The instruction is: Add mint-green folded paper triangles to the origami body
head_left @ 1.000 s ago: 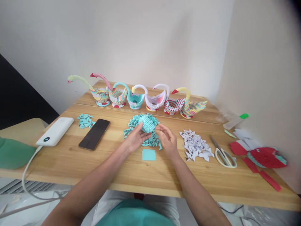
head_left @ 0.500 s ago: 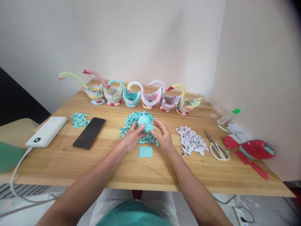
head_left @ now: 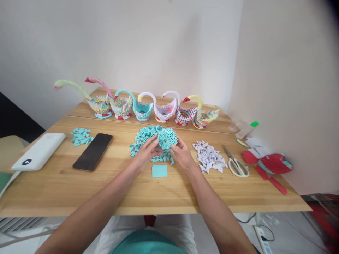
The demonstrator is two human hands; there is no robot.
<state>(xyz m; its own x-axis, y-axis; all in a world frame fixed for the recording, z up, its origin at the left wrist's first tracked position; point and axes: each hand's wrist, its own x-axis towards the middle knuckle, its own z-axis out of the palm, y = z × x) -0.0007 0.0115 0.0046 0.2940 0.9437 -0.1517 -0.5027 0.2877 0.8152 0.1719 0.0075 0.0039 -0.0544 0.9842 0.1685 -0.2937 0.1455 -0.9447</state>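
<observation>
Both hands hold a round teal ring of folded paper pieces [head_left: 166,138] just above a wooden table [head_left: 132,190]. My left hand [head_left: 146,152] grips its left side with fingers curled. My right hand [head_left: 181,153] grips its right side. The ring's flat round face is tilted toward me. Under it lies a heap of loose teal folded pieces [head_left: 144,139]. A small teal paper rectangle [head_left: 159,171] lies flat just in front of my hands.
Several paper swans [head_left: 140,107] stand in a row at the table's back. A black phone [head_left: 93,156], white power bank [head_left: 38,151] and small teal pile [head_left: 80,136] lie left. White folded pieces [head_left: 209,157], scissors [head_left: 237,165] and a red paper model [head_left: 274,164] lie right.
My right hand has closed onto the teal ring, and both hands have turned it so its round face points toward me. The camera view has shifted slightly to the right.
</observation>
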